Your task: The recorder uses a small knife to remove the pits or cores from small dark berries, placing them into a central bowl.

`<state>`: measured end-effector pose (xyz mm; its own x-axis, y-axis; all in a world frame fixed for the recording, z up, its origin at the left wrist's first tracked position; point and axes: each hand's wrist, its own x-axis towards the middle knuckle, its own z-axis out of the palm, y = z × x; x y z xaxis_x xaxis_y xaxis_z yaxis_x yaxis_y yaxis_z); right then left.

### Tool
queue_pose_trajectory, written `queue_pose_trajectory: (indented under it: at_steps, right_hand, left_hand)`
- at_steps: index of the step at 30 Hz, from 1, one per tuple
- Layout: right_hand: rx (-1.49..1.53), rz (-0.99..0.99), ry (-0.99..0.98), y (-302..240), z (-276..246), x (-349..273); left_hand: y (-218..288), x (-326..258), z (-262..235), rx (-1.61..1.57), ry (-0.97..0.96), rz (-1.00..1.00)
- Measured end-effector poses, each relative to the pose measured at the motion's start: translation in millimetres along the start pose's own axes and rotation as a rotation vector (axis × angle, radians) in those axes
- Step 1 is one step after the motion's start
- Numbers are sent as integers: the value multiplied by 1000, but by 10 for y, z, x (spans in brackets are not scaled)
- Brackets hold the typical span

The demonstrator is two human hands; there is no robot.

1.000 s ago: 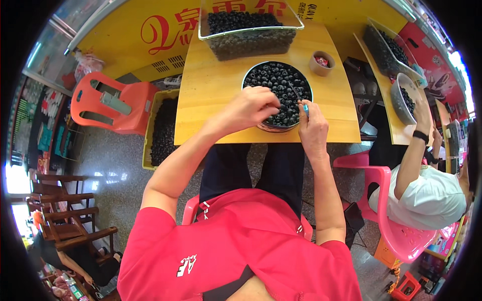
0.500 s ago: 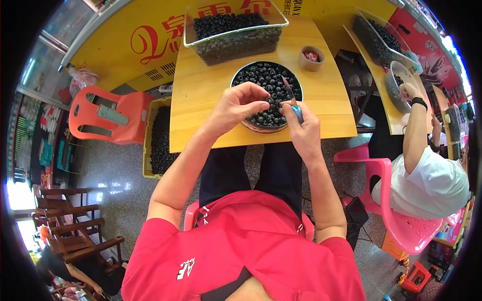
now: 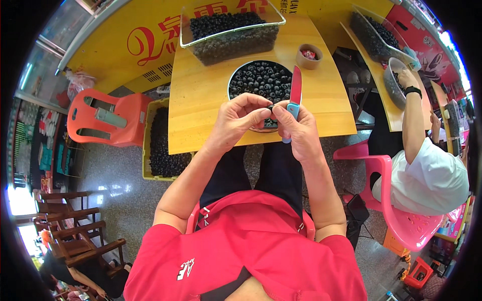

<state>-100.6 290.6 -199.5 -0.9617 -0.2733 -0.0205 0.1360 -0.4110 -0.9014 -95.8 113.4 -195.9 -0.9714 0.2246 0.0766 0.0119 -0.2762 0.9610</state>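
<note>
Clock: centred on the round container, 12 = top of view.
Round container [image 3: 229, 89]: on the wooden surface [image 3: 329, 103], heaped with small round dark pieces, some showing ring-like openings.
Dark piece [image 3: 271, 107]: at the fingertips, about 5 o'clock, above the container's near edge; small, half hidden.
Left hand [image 3: 240, 120]: 7 o'clock; thumb and fingertips pinching the dark piece.
Right hand [image 3: 299, 128]: between 4 and 5 o'clock; curled around the knife [image 3: 293, 110], thumb tip at the dark piece. Whether it grips the piece too, cannot tell.
Knife: blue handle in right palm, reddish blade pointing toward 12, apart from the piece.
Step in hand: looks like handling one piece between both hands, knife parked in the grip.
Next move calls for: probably a firm left pinch and a controlled right wrist; blade to stay clear of left fingertips.
Clear tub [image 3: 236, 49]: 11 o'clock, full of similar pieces.
Small cup [image 3: 308, 63]: between 1 and 2 o'clock, red bits inside.
Yellow crate [image 3: 160, 178]: 8 o'clock, on floor, dark contents.
Orange chair [image 3: 133, 118]: 9 o'clock, pale green bottle [image 3: 110, 118] lying on it.
Co-worker's hand [image 3: 407, 79]: 3 o'clock, at another bowl.
</note>
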Motion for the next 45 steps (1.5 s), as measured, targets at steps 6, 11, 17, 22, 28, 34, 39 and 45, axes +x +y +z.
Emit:
queue_pose_trajectory:
  at_steps: [6,11,17,22,28,34,39,45]
  right_hand:
    - [28,22,-26,-18,-54,17]
    - [-32,0,-46,-15,-55,4]
    - [-952,-632,79,-47,21,-86]
    - [-1094,-696,84,-38,13,-95]
    - [-1148,-733,105,-28,11,-76]
    - [-1282,-659,134,65,-103,-12]
    - [-1197,-545,281,28,-145,-23]
    - [-1239,-531,310,43,-325,35]
  left_hand:
    - [3,-23,65,51,34,3]
    - [-5,-56,83,103,63,65]
    - [-17,-78,57,-46,114,74]
    - [-17,-68,83,-51,95,98]
    - [-37,-71,67,-33,68,120]
    - [50,-189,93,-170,-52,177]
    - [210,-294,-188,-68,69,304]
    - [58,-567,-1590,300,660,265]
